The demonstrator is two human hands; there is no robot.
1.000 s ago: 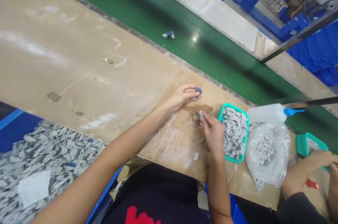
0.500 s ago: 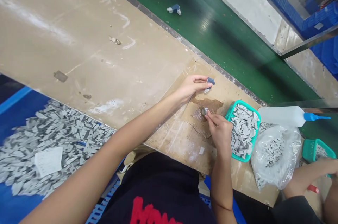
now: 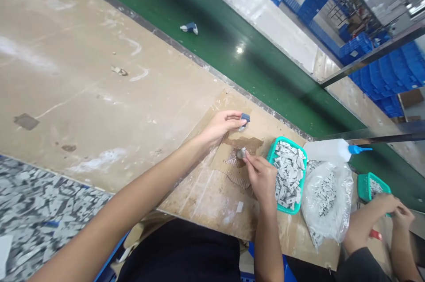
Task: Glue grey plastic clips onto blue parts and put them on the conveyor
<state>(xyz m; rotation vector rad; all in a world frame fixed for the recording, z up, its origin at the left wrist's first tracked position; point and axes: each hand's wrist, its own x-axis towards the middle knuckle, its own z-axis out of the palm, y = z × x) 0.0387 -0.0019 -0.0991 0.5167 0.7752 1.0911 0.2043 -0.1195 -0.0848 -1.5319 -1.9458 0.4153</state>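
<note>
My left hand [image 3: 225, 124] is closed, pinching a small dark blue and white plastic part [image 3: 245, 117] above the cardboard on the bench. Below it to the right, my right hand [image 3: 263, 179] pinches a small light grey piece [image 3: 243, 151] between thumb and fingertips. That piece is right at a small round dark disc [image 3: 240, 154]; whether the disc is held or lies on the cardboard I cannot tell. A wet-looking brown patch [image 3: 254, 144] surrounds this spot. Beside my right hand stands a turquoise basket [image 3: 270, 154] full of flat grey pieces.
A white bottle with a blue nozzle [image 3: 327, 150] lies behind a clear bag of small pieces [image 3: 343, 202]. Another blue-white part [image 3: 189, 28] sits on the green belt [image 3: 229, 43]. At right, a co-worker's hands [image 3: 395, 206] are near a second green basket [image 3: 364, 187]. Grey pieces [image 3: 43, 202] heap at lower left.
The view has swung, so the bench appears further left and lower. Both my hands keep their grips and nearly the same places over the bench. The co-worker's hands have come together.
</note>
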